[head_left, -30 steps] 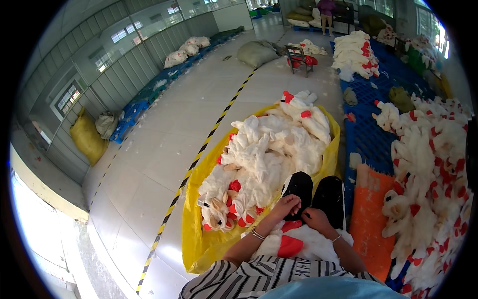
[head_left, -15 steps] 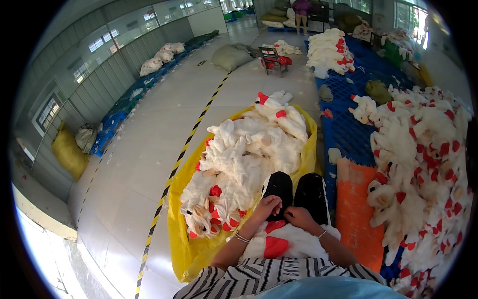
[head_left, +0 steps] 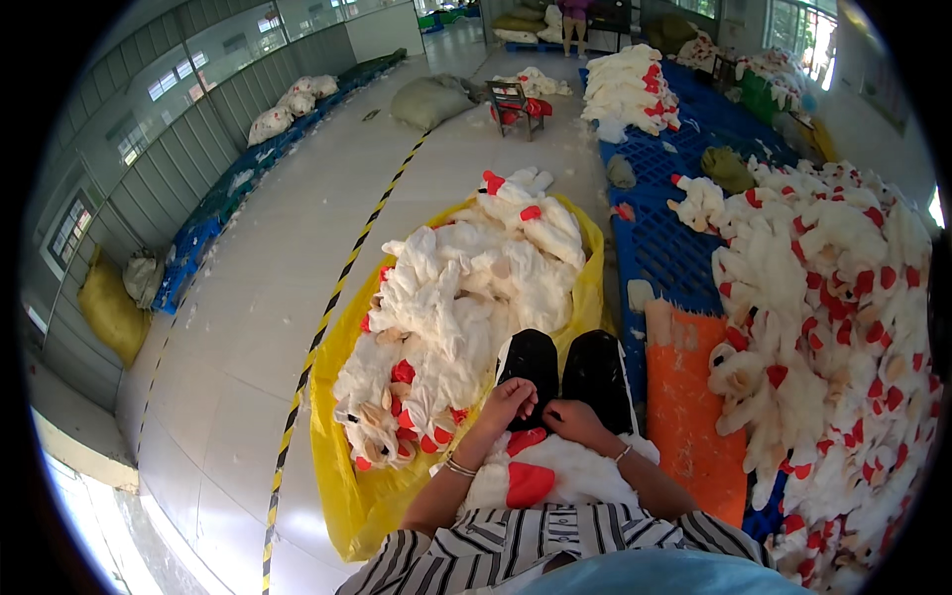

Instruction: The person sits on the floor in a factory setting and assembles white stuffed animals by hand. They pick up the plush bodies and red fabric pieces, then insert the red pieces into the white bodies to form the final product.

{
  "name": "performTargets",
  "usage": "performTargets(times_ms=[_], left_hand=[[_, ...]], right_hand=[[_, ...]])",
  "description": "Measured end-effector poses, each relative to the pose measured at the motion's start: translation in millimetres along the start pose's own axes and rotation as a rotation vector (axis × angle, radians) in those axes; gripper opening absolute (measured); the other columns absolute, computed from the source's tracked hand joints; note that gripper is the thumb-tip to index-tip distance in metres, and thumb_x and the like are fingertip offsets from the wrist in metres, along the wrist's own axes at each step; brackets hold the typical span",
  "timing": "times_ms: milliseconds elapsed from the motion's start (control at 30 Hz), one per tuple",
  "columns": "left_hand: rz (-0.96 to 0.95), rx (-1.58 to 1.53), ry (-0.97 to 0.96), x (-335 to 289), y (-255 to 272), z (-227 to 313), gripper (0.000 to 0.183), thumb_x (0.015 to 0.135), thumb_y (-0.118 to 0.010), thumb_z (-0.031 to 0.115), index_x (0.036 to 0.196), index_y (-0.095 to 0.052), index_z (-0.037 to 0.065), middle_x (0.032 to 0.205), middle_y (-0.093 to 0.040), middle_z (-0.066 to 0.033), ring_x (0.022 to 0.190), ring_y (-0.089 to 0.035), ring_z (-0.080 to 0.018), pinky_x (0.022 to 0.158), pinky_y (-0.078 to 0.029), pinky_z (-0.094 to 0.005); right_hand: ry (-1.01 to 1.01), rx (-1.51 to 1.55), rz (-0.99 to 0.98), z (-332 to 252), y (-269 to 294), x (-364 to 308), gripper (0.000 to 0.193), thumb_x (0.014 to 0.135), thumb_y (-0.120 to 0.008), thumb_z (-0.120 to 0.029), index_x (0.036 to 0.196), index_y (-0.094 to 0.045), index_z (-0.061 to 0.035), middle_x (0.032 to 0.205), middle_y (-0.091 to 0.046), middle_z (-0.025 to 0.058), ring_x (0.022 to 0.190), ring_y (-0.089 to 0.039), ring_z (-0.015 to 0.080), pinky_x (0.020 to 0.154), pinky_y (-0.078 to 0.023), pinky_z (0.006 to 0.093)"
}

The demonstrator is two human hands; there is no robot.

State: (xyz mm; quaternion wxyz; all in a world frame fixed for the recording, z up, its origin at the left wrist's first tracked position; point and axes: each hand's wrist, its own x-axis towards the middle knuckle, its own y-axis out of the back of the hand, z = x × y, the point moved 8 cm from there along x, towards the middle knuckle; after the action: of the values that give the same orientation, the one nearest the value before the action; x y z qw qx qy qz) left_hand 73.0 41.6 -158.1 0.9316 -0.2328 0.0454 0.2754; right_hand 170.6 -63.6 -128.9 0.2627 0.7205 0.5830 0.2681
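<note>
A white plush toy skin (head_left: pixel 590 474) with red patches lies across my lap. Over its far end, in front of my dark-clad knees, my left hand (head_left: pixel 511 403) is raised with fingers curled in a pinch. A short gap to its right, my right hand (head_left: pixel 575 421) is closed and held lower, close to the toy. Anything between the fingers of either hand is too small to make out. Just beyond my knees, a heap of limp white plush skins (head_left: pixel 451 293) with red and beige parts fills an opened yellow sack (head_left: pixel 332 486).
To the right, a big pile of similar skins (head_left: pixel 823 288) covers blue pallets (head_left: pixel 664 248), beside an orange woven sheet (head_left: pixel 694 416). Ahead stand a small chair (head_left: pixel 516 107) and a stuffed greyish sack (head_left: pixel 431 101). A striped floor line (head_left: pixel 337 297) passes on the left. A person (head_left: pixel 574 22) stands far back.
The whole view has shifted slightly, so the scene sits further left and a little higher. My left hand is a bit more lifted; both hands stay over the plush skin.
</note>
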Motion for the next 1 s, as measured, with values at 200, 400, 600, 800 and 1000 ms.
performTargets(times_ms=[200, 400, 600, 800, 1000], left_hand=[[0.017, 0.018, 0.002, -0.9, 0.0, 2.4, 0.017, 0.102, -0.053, 0.022, 0.098, -0.061, 0.007, 0.08, -0.062, 0.0012, 0.063, -0.056, -0.0063, 0.058, -0.048, -0.0208], [0.024, 0.019, 0.006, -1.6, -0.3, 5.3, 0.017, 0.102, -0.053, 0.022, 0.097, -0.061, 0.007, 0.079, -0.062, 0.0016, 0.062, -0.056, -0.006, 0.057, -0.047, -0.0203], [0.016, 0.006, 0.001, -0.9, -0.6, 4.3, 0.017, 0.102, -0.053, 0.022, 0.097, -0.061, 0.008, 0.079, -0.062, 0.0018, 0.063, -0.056, -0.0056, 0.056, -0.047, -0.0198], [0.018, 0.011, -0.005, -0.7, 0.7, 4.0, 0.017, 0.102, -0.053, 0.022, 0.097, -0.061, 0.008, 0.08, -0.062, 0.0018, 0.063, -0.056, -0.0055, 0.057, -0.047, -0.0196], [0.016, 0.003, -0.003, -0.6, 0.2, 4.3, 0.017, 0.102, -0.053, 0.021, 0.097, -0.061, 0.008, 0.08, -0.062, 0.0017, 0.063, -0.056, -0.0055, 0.057, -0.047, -0.0196]], right_hand=[[0.007, 0.012, 0.005, -1.1, 0.2, 0.5, 0.018, 0.086, -0.066, -0.022, 0.086, -0.066, -0.0046, 0.081, -0.067, 0.0176, 0.074, -0.066, 0.0368, 0.065, -0.052, 0.0429], [0.01, 0.004, -0.006, 0.6, -0.4, 1.3, 0.016, 0.086, -0.066, -0.021, 0.086, -0.066, -0.0045, 0.082, -0.067, 0.0171, 0.075, -0.067, 0.0358, 0.065, -0.052, 0.0417], [-0.007, 0.008, -0.008, 3.0, -2.3, 1.5, 0.016, 0.086, -0.066, -0.02, 0.087, -0.065, -0.0043, 0.083, -0.067, 0.0167, 0.076, -0.067, 0.0359, 0.065, -0.052, 0.0422], [-0.019, 0.008, -0.015, 2.0, -1.8, 1.9, 0.017, 0.087, -0.066, -0.021, 0.087, -0.065, -0.0036, 0.083, -0.067, 0.0171, 0.076, -0.067, 0.0361, 0.066, -0.052, 0.0423], [-0.001, 0.004, -0.008, 0.8, -0.4, 1.9, 0.018, 0.087, -0.066, -0.021, 0.087, -0.065, -0.0034, 0.082, -0.066, 0.0172, 0.076, -0.066, 0.0364, 0.065, -0.052, 0.0424]])
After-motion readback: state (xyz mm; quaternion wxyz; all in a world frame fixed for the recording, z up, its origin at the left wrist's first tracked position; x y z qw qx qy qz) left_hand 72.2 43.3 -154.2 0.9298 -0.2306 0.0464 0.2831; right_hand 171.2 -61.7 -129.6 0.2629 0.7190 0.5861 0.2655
